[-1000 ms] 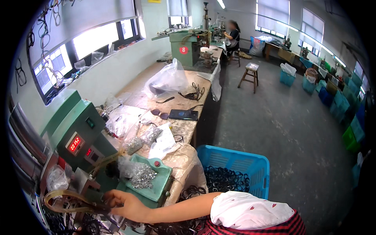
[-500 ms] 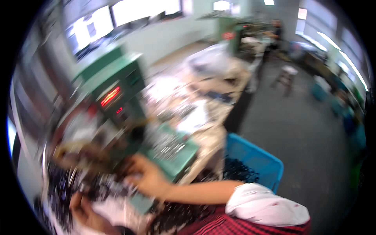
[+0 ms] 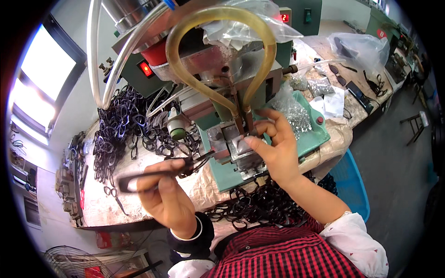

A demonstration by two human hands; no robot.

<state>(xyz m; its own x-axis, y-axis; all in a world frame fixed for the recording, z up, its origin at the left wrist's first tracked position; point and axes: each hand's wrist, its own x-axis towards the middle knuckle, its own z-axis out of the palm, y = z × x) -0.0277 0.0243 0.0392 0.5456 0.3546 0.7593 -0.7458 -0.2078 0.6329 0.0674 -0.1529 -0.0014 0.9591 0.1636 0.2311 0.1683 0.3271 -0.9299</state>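
A black eyeglass frame (image 3: 148, 176), partly blurred, is pinched between the thumb and fingers of my left hand (image 3: 169, 199). Its right end reaches the metal fixture of the green-based press machine (image 3: 218, 178). My right hand (image 3: 280, 148) bends over that metal fixture (image 3: 241, 146), thumb and fingertips curled close together beneath the electrode-like tips (image 3: 243, 120). Whatever sits between those fingertips is too small to make out. A yellowish hose loop (image 3: 174, 51) arches over both tips. Small shiny metal parts (image 3: 299, 120) lie on the green base to the right of my right hand.
Black eyeglass frames pile up at the left (image 3: 116, 134), and more lie along the near edge (image 3: 259, 204). A blue basket (image 3: 354, 185) stands at the right, below the table. Plastic bags (image 3: 361, 48), sunglasses (image 3: 337, 74) and a stool (image 3: 415, 125) are farther right.
The view has swung from the room at the right down onto the press and is sharper. My left hand now shows an eyeglass frame; my right hand is at the fixture.
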